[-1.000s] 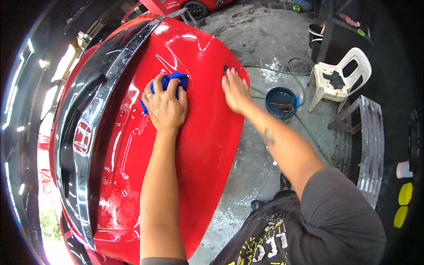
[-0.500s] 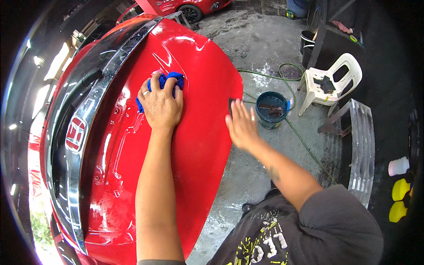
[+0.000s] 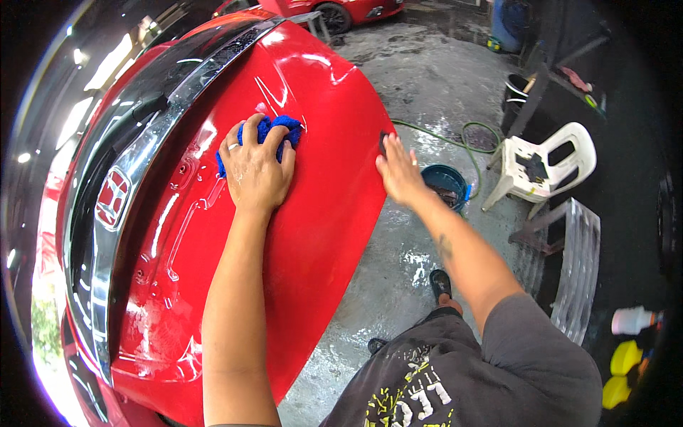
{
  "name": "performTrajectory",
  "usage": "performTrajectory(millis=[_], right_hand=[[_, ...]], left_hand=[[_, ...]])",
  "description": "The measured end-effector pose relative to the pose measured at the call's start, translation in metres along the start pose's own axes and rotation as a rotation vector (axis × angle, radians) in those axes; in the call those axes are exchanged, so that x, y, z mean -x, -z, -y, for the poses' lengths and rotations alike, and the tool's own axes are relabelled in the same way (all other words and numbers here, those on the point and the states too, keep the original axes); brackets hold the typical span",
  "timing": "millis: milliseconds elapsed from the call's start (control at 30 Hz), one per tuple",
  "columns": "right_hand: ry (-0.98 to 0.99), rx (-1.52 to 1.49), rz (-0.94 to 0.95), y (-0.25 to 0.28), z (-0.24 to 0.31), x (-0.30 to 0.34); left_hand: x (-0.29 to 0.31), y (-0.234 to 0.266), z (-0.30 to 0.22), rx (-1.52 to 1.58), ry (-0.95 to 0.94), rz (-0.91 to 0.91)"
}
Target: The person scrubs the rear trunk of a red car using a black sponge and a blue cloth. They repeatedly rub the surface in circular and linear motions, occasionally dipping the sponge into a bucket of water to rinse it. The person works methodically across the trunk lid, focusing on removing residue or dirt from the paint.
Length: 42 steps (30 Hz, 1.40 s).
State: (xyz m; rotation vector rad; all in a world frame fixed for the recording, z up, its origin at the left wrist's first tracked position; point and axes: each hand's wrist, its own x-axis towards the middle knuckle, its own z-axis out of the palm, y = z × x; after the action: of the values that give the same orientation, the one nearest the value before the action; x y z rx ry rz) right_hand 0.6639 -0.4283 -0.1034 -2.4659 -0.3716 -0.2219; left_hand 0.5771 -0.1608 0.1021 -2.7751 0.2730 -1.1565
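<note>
My left hand (image 3: 257, 171) rests on the red car tailgate (image 3: 320, 178), its curled fingers gripping a bunched blue cloth (image 3: 289, 128). Water drops glisten on its skin. At the right edge of the panel is my right hand (image 3: 403, 171), its fingers held together and stretched along the edge. Beneath those fingers shows the end of a small dark pad (image 3: 383, 142), pressed to the paint; most of it is hidden, so its exact kind is unclear. Wet streaks mark the lower recessed part of the tailgate.
A dark bucket (image 3: 440, 174) of water stands on the wet concrete floor behind my right forearm, beside a green hose (image 3: 466, 144). Farther right are a white plastic chair (image 3: 562, 153) and a grey bench (image 3: 580, 263). Another red car (image 3: 366, 11) is parked at the back.
My right hand has moved up and away along the panel edge with the dark pad, now partly covering the bucket. My left hand stays on the cloth. The view has shifted slightly.
</note>
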Motion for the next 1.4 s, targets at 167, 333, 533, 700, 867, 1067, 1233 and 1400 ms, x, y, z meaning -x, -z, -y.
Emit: performTrajectory(millis=[167,333,533,700,867,1067,1233,1400], right_hand=[[0.113,-0.503,-0.011,0.031,-0.06,-0.069],[0.354,-0.297,-0.026,0.031,-0.047,-0.031],[0.387,-0.042,0.071,0.028,-0.049,0.015],[0.549,-0.31,-0.152,0.023,-0.05,-0.1],[0.587,-0.213,0.034,0.022,-0.082,-0.066],[0.676,-0.224,-0.19,0.033,-0.058,-0.13],[0.675,-0.229,-0.049,0.032,-0.072,-0.114],[0.69,-0.176,-0.055,0.036,-0.074,-0.111]], left_hand=[[-0.005,0.004,-0.001,-0.01,0.027,0.028],[-0.034,-0.013,-0.01,-0.166,0.141,0.082],[-0.041,-0.038,-0.018,-0.236,0.215,-0.059],[-0.051,-0.044,-0.025,-0.227,0.219,-0.052],[-0.044,-0.038,-0.022,-0.269,0.243,-0.032],[-0.049,-0.044,-0.023,-0.232,0.228,-0.048],[-0.045,-0.039,-0.022,-0.238,0.225,-0.042],[-0.047,-0.04,-0.022,-0.263,0.234,-0.042]])
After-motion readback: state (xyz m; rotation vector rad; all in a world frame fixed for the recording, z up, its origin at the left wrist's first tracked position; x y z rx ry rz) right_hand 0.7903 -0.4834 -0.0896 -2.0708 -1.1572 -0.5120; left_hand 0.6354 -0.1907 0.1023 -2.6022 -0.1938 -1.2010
